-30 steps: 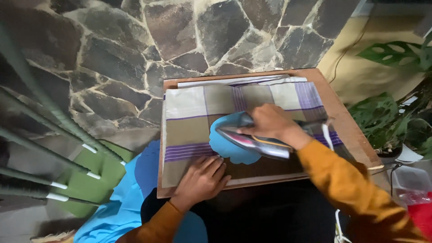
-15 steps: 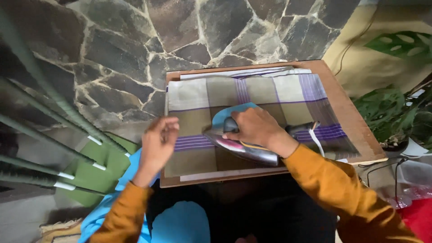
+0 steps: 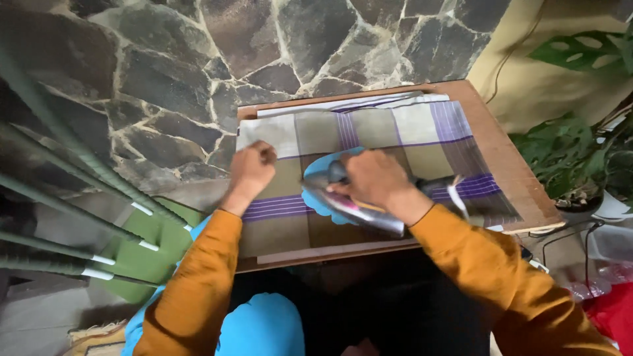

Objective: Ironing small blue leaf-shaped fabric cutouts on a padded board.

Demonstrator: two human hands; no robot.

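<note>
My right hand [image 3: 370, 178] grips the handle of a silver clothes iron [image 3: 349, 204], which rests on a small bright blue piece of cloth [image 3: 318, 173]. The blue cloth lies on a checked cloth [image 3: 395, 135] in olive, cream and purple stripes, spread over a wooden board [image 3: 491, 142]. My left hand [image 3: 250, 170] is curled at the left part of the checked cloth, fingers closed against the fabric near its edge; whether it pinches the cloth is not clear. Both arms wear orange sleeves.
A stone wall [image 3: 198, 59] rises behind the board. Green metal bars and a green seat [image 3: 142, 254] stand at the left. Leafy plants [image 3: 580, 158] and a cable [image 3: 567, 237] are at the right. More blue fabric [image 3: 260, 326] lies on my lap.
My left hand left the near edge of the board, rose, and now sits on the cloth's upper left part. The iron and my right hand shifted slightly left.
</note>
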